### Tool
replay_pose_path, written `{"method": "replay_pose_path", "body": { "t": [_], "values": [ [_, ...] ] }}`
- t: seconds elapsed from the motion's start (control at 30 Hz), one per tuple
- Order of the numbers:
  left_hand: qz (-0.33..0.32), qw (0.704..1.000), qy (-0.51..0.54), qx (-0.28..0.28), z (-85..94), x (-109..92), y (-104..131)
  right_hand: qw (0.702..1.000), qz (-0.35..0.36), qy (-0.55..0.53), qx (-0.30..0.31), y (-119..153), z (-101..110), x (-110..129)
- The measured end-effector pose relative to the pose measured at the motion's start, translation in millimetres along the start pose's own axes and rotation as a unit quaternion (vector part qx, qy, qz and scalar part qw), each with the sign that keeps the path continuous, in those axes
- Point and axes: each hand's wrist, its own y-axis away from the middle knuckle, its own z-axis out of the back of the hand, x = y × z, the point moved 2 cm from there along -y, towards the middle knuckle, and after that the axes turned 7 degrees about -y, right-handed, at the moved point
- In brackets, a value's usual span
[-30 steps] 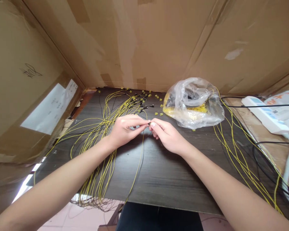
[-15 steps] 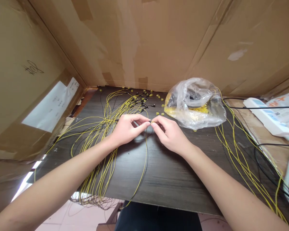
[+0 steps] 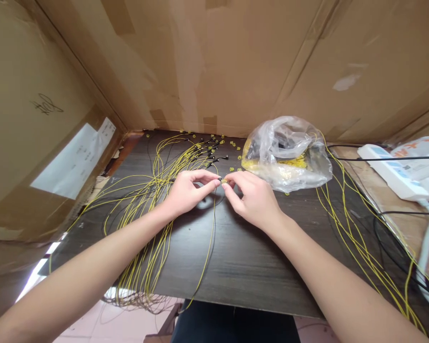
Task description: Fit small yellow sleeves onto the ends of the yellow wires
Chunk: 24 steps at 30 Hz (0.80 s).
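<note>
Between thumb and fingers, my left hand (image 3: 190, 191) pinches the small black end of a yellow wire (image 3: 212, 233); the wire hangs down toward the table's front edge. My right hand (image 3: 252, 196) meets it fingertip to fingertip, pinching a small yellow piece (image 3: 224, 181) against or beside the black end. Whether the two are joined is too small to tell. Left of and beneath my left hand spreads a bundle of yellow wires (image 3: 157, 233), with several black ends (image 3: 209, 150) lying behind it. Small yellow pieces (image 3: 232, 144) are scattered around those ends.
A clear plastic bag (image 3: 289, 157) holding yellow pieces sits behind my right hand. At the right are more yellow wires (image 3: 346, 228), black cables and a white power strip (image 3: 389, 174). Tall cardboard (image 3: 236, 66) walls off the dark table's (image 3: 264, 267) back and left.
The fingertips of my two hands have parted slightly, so the black end and yellow piece show more between them. The whole view has shifted a little.
</note>
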Motion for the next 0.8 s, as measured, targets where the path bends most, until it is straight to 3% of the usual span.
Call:
{"method": "replay_pose_path", "body": {
  "t": [0.23,0.47,0.8],
  "values": [
    [-0.022,1.000,-0.015,-0.001,0.5,2.3,-0.3,0.999,-0.025,-0.045,0.011,0.3,-2.4,0.3],
    [-0.041,0.999,-0.027,-0.015,1.2,2.1,-0.3,0.980,-0.114,-0.163,0.007,-0.8,-5.2,-0.1],
    [-0.052,0.996,-0.068,-0.039,2.2,0.0,1.6,0.987,-0.109,-0.117,-0.009,-0.3,-5.1,0.1]
  ]
}}
